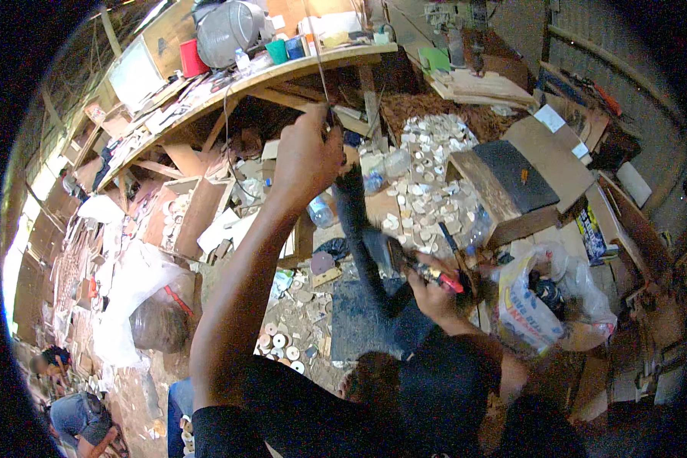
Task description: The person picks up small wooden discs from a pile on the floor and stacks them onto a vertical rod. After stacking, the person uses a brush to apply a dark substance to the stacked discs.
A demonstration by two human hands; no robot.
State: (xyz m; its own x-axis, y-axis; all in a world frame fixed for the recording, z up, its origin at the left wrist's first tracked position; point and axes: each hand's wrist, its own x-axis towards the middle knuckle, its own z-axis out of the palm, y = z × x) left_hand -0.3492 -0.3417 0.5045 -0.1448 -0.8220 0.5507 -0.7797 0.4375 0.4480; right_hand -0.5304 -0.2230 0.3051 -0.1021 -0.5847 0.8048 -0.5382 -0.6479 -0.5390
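Note:
My left hand (309, 156) is raised in the middle, its fingers closed on something dark and small that I cannot make out. A thin cord or rod (318, 53) runs upward from it. Beside its fingers, a long dark sleeve-like piece (356, 221) slants downward and bends near its lower end; what it belongs to is unclear. Lower and to the right, my right hand (433, 294) grips a red-handled tool (448, 282). The tool's other end is blurred. A dark blue-grey sheet (366, 324) lies beneath on the ground.
A wooden bench (282, 72) with a grey drum (229, 34) and cups curves across the back. Cut pale pieces (427, 198) cover the ground. A cardboard box (523, 183) and a plastic bag (527, 305) stand at right. Another person (84, 420) crouches at lower left.

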